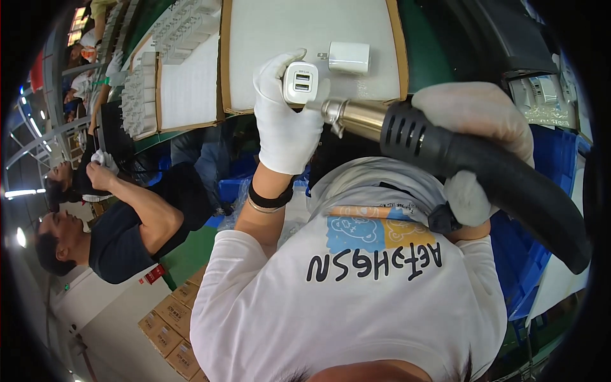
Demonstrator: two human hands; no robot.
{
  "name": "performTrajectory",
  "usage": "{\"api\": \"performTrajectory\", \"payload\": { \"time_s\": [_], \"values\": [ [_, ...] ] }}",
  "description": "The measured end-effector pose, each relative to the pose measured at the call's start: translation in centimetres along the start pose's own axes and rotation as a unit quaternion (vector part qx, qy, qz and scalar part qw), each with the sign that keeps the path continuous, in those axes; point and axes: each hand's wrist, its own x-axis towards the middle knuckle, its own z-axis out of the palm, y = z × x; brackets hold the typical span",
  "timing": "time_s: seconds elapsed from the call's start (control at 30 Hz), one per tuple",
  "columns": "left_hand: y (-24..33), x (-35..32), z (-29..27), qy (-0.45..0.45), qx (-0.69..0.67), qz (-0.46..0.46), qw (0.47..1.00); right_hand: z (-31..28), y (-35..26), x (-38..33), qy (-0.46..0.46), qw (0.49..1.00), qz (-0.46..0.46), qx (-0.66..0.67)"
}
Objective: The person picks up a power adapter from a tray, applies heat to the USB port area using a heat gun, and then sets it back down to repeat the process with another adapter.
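Clock read over the head view, 12 at the far side. At just before 12, I have the left hand (283, 130), white-gloved, closed round the double-port charger (301, 83). Fingers wrap its sides, leaving the port face uncovered and turned up toward my camera; I judge the grip is chosen to keep that face clear and steady.

At 2 o'clock the right hand (480, 118), also gloved, is closed round the black body of a hot-air gun (439, 149) (my reading, from its vent slots). Fingers lie over the top, thumb underneath. The brass-coloured barrel (366, 121) points toward 9, its tip just beside the charger; contact or gap, I cannot tell. Holding it by the black part probably keeps the glove off hot metal.

Beyond, between 12 and 1, the second charger (349, 57) lies on its side in a white-lined tray (267, 32), prongs toward 9. The pale lining likely spares its finish.

Farther out, at 10 to 11, a smaller tray (188, 83) sits beside rows of clear-looking pieces (141, 105), perhaps ranked for easy picking. All stand on the green bench (433, 57). Wrapped packets (541, 95) lie at 2, blue crates (550, 149) at 3; a co-worker (133, 223) is near 9.
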Motion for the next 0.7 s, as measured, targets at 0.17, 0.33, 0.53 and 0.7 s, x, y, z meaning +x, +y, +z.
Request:
{"api": "performTrajectory", "payload": {
  "time_s": [0.17, 0.33, 0.53, 0.7],
  "values": [
    [0.2, -0.3, -0.6, 0.008, -0.086, -0.053, 0.995, -1.5, 0.9, 0.4, -0.054, 0.993, -0.103, -0.034],
    [0.9, 1.1, -2.8, -0.104, -0.669, -0.306, 0.669, -0.6, -0.5, 0.6, 0.241, 0.961, -0.085, -0.106],
    [2.0, 1.2, -2.3, -0.074, -0.678, -0.347, 0.644, -1.6, -1.0, 0.6, 0.051, 0.997, -0.049, -0.036],
    [2.9, 1.0, -1.6, -0.039, -0.67, -0.39, 0.631, -0.2, -0.5, -0.1, 0.025, 0.997, -0.061, -0.04]
  ]
}}
